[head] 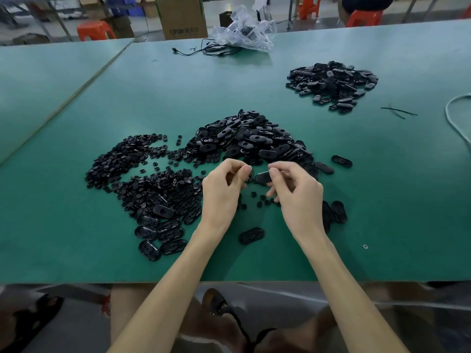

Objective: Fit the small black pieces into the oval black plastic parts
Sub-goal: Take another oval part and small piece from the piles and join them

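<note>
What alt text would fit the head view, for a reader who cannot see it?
Above a green table, the right hand holds an oval black part while the left hand pinches a small piece at its end. A heap of small pieces lies left, a heap of oval parts behind the hands, a third heap far right.

left hand (224, 192) hiding most of small piece (250, 177) | right hand (297, 197) covering right end of oval part (262, 177) | white cable (456, 118) running off right edge | cardboard box (182, 19) being cropped at top
</note>
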